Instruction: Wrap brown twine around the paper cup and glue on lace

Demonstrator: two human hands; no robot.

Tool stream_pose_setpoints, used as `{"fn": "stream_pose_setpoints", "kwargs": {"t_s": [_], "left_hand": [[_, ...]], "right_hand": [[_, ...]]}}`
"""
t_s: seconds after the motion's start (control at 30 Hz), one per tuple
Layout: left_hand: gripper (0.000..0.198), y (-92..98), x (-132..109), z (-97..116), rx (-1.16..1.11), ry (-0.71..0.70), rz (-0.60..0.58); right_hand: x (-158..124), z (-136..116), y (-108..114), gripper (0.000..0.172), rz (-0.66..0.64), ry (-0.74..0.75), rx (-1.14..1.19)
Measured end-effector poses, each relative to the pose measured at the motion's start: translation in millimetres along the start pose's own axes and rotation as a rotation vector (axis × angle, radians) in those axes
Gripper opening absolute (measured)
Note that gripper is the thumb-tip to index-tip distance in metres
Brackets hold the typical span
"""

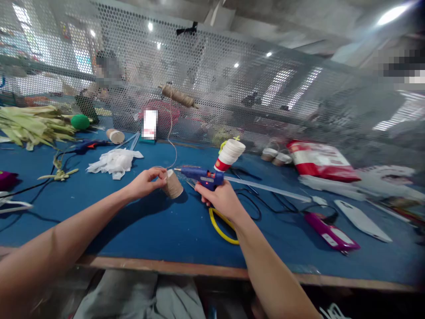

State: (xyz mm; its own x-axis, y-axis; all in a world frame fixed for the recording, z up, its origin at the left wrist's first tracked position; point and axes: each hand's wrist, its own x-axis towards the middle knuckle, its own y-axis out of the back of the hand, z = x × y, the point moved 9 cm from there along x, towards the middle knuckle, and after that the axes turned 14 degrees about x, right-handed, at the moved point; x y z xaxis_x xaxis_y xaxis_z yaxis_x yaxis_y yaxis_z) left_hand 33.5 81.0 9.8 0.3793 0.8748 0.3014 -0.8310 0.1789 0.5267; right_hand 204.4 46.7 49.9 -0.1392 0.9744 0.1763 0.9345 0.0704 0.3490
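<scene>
My left hand (146, 182) is closed on a small cup wrapped in brown twine (173, 184), tilted over the blue table (159, 230). A thin twine strand (171, 133) runs up from it to a twine spool (178, 96) mounted on the mesh screen. My right hand (222, 200) grips a blue hot glue gun (200, 176). Its nozzle points left, right beside the cup's rim. A clear glue stick (265, 188) sticks out behind the gun.
Yellow-handled scissors (221, 227) lie under my right wrist. A stack of paper cups (229, 155), white fabric scraps (114, 161), a second glue gun (88, 145), green leaves (33, 124), a red-white bag (318, 161) and a purple device (330, 232) are around. A person sits behind the mesh screen (232, 88).
</scene>
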Motion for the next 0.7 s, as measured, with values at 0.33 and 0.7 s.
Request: {"fn": "stream_pose_setpoints", "kwargs": {"t_s": [0.33,0.7], "left_hand": [[0.018,-0.1,1,-3,-0.009,0.050,0.004],[0.019,-0.4,1,-4,0.016,0.020,0.012]], "right_hand": [[-2,-10,-11,0.021,-0.008,0.213,-0.347],[-8,-28,-18,0.014,0.013,0.295,-0.501]]}}
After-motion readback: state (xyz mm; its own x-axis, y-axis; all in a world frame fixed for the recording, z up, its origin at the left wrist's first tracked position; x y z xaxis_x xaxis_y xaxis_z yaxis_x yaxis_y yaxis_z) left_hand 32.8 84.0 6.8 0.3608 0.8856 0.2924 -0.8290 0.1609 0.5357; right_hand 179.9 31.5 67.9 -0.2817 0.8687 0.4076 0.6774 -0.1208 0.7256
